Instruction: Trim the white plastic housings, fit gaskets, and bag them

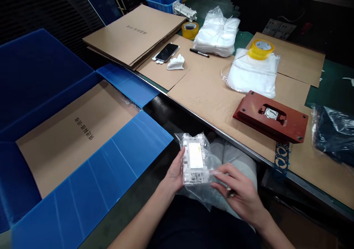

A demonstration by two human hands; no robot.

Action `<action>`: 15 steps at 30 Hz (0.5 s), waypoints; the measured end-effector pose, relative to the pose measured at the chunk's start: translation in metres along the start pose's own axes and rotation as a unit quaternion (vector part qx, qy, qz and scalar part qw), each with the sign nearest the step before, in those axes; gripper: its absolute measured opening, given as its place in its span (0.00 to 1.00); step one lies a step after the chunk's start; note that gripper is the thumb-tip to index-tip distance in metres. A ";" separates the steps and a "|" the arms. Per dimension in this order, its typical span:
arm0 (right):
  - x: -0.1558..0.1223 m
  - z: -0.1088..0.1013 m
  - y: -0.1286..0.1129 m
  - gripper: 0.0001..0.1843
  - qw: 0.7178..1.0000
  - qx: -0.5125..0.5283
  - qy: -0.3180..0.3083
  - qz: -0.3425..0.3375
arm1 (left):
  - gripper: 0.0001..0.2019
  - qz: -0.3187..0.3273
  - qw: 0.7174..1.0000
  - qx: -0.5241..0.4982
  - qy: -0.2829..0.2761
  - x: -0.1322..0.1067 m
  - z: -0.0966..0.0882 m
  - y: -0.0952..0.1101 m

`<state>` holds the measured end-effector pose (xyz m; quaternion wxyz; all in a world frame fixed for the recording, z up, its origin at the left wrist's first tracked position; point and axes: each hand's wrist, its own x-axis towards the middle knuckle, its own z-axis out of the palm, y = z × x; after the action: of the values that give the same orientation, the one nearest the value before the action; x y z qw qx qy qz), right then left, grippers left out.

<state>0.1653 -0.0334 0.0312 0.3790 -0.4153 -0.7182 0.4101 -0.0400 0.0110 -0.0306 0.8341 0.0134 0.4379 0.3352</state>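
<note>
A white moulded plastic part (195,155) with a pale rectangular face and a yellow mark is inside a clear plastic bag (199,195). My left hand (176,171) grips the bagged part along its left side, with the thumb on its edge. At its lower right, my right hand (238,190) is closed on the loose plastic of the bag, slightly blurred. Something small and dark shows between the right fingers, too small to name. Both hands are above my lap, in front of the bench edge.
A blue box (110,182) with a cardboard sheet (80,131) inside stands at left. On the cardboard-covered bench (204,94) lie a red-brown fixture (249,112), stacked bags (251,76), tape rolls (190,30), a phone (168,52), a white glove (176,62) and a pen (199,52).
</note>
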 end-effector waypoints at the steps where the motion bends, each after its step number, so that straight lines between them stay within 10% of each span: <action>1: -0.003 -0.008 -0.005 0.19 1.000 -0.013 0.022 0.004 | 0.32 0.005 1.000 -0.012 -0.002 0.002 0.001 -0.002; 8: -0.038 -0.055 -0.031 0.14 0.992 -0.079 0.092 0.025 | 0.36 0.084 0.995 -0.031 0.036 0.008 0.019 -0.002; 12: -0.039 -0.061 -0.017 0.07 0.957 -0.053 0.243 0.150 | 0.41 0.159 0.986 0.002 0.038 0.002 0.033 0.000; 15: -0.021 -0.037 0.006 0.20 0.939 0.057 0.188 0.283 | 0.40 0.211 0.977 0.033 0.025 -0.005 0.042 0.001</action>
<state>0.2075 -0.0402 0.0355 0.3988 -0.6483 -0.4621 0.4551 -0.0114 0.0202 -0.0009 0.7325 0.1253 0.4565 0.4892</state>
